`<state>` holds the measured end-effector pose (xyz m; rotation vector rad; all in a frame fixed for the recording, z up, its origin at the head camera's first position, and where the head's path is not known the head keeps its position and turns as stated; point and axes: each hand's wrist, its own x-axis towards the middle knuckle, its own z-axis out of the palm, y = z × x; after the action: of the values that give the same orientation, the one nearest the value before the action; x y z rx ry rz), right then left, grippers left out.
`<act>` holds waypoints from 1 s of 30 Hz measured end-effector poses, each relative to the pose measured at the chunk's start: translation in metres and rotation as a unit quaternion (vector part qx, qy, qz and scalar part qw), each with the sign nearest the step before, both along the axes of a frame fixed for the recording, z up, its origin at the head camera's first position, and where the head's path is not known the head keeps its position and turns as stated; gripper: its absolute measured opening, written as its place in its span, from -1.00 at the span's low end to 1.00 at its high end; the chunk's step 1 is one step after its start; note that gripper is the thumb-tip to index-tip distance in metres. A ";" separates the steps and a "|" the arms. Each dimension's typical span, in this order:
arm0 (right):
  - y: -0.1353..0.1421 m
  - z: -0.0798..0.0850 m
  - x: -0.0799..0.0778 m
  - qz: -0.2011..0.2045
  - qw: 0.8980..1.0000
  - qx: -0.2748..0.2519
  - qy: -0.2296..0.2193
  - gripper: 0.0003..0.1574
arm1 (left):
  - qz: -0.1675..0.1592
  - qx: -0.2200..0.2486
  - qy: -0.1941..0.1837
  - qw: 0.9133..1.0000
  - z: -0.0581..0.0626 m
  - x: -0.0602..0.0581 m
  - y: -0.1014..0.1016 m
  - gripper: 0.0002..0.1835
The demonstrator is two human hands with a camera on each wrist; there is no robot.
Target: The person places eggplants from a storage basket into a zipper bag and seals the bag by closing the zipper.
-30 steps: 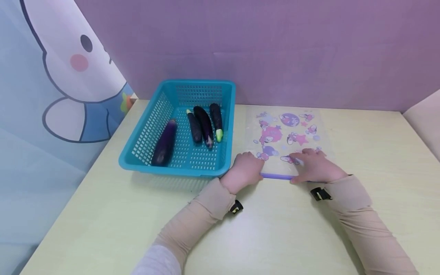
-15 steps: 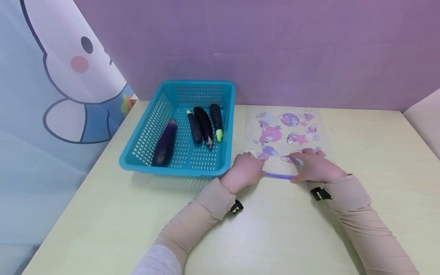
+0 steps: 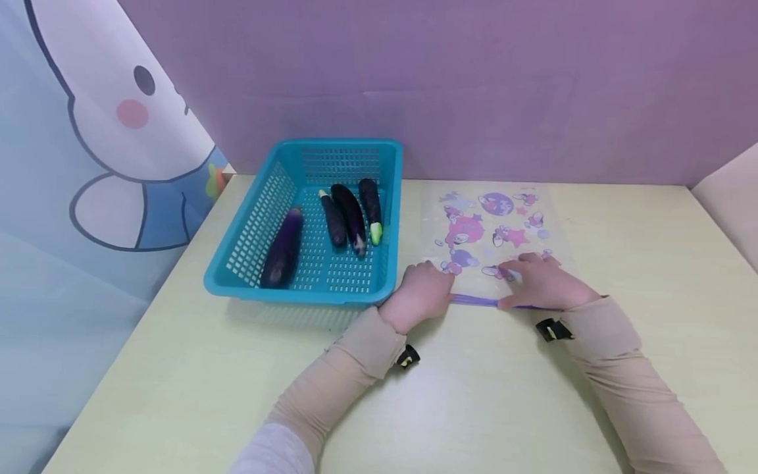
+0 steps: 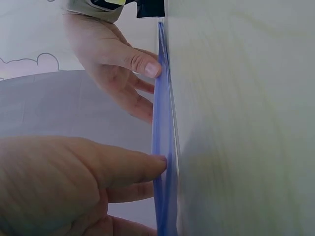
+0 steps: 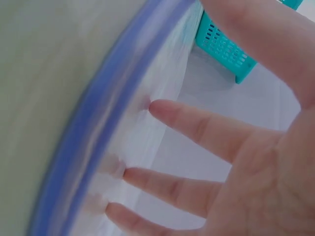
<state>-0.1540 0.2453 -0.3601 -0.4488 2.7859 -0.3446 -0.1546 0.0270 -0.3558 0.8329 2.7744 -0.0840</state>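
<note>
Screened-off corner, room type unclear: pale wood-look bench, purple backdrop behind, blue cartoon-print cloth alongside.

Right of the frame's centre, more of the bag's purple edge had come into sight beneath my right hand.

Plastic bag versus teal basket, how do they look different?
The bag lies nearly flat, while the basket stands with raised walls. The bag is see-through with pink and purple prints; the basket is plain teal. The basket holds four eggplants; none shows in the bag. Both rest on the table.
</note>
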 end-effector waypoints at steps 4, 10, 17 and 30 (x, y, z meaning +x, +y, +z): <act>0.003 -0.001 -0.001 0.016 1.000 -0.005 0.010 -0.11 | 0.001 -0.001 0.003 1.000 0.000 0.000 0.000 -0.64; 0.009 -0.001 -0.002 0.048 0.998 -0.029 0.025 -0.32 | -0.003 -0.006 0.014 1.000 -0.001 0.001 -0.001 -0.69; 0.021 0.002 -0.006 0.058 0.995 -0.078 0.014 -0.62 | -0.002 -0.010 0.010 1.000 0.000 0.001 0.000 -0.67; 0.032 0.003 -0.010 -0.025 0.992 -0.125 -0.011 -0.77 | 0.011 -0.013 0.003 1.000 0.001 -0.004 -0.002 -0.70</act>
<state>-0.1644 0.2774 -0.3567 -0.4288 2.7453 -0.7116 -0.1588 0.0252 -0.3548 0.7969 2.7808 -0.1188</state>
